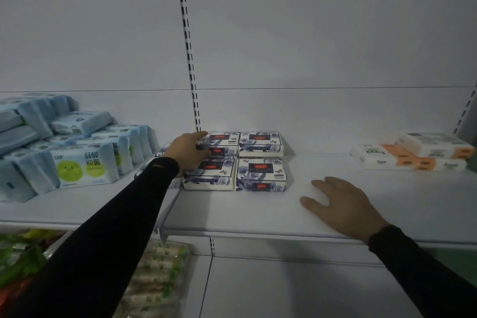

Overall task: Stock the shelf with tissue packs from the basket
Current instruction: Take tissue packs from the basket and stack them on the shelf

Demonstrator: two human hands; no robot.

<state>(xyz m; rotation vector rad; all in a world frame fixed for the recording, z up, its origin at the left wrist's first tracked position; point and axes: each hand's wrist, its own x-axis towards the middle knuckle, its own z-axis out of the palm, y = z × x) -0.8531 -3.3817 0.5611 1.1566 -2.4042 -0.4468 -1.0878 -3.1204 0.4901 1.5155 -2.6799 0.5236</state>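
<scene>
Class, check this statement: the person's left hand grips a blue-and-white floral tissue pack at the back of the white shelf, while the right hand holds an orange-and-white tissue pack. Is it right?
Not quite. The left hand does grip a blue-and-white floral tissue pack at the back of the white shelf. But the right hand holds nothing: it rests flat and open on the shelf, apart from the orange-and-white tissue packs at far right. The head view shows this.
</scene>
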